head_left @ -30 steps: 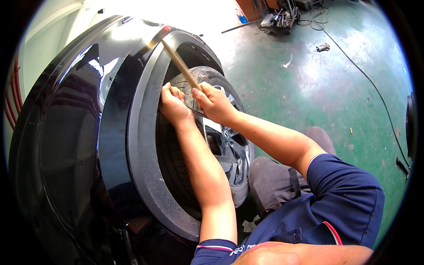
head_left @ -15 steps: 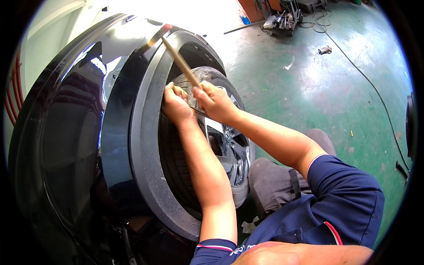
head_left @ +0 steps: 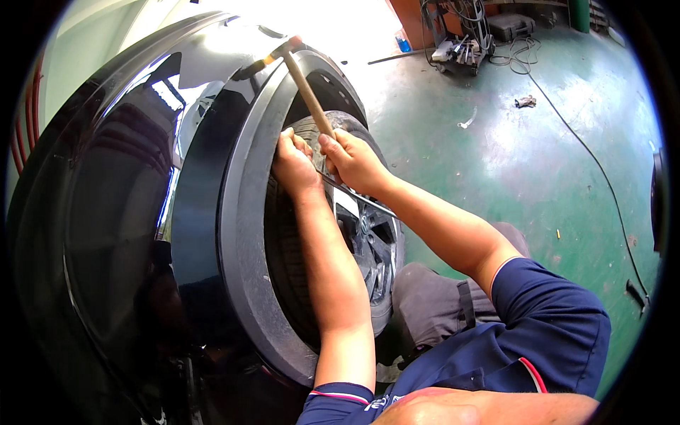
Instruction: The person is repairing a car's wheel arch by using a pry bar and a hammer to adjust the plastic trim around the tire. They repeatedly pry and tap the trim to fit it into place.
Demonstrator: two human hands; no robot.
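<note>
My right hand point(head_left: 354, 163) is closed round the wooden handle of a hammer point(head_left: 307, 92). The hammer's head, with a yellow band and a dark end, is up by the top of the black wheel arch trim point(head_left: 244, 191). Beside it, my left hand point(head_left: 296, 163) is a fist inside the arch, above the tyre point(head_left: 340, 122). A thin metal rod point(head_left: 361, 198) sticks out of that fist and slants across the wheel point(head_left: 365, 234), passing behind my right wrist. Its other end is hidden within the arch.
The glossy dark car body point(head_left: 106, 212) fills the left side. On the green floor point(head_left: 496, 170) lie a long black cable point(head_left: 577, 134) and a crumpled scrap point(head_left: 525, 102). A tool cart point(head_left: 460, 42) and a dark case point(head_left: 511, 27) stand at the back.
The hammer and both hands appear slightly further right, as does the car, since the view has shifted. The hammer's head shows more sharply, and more of the rod is visible.
</note>
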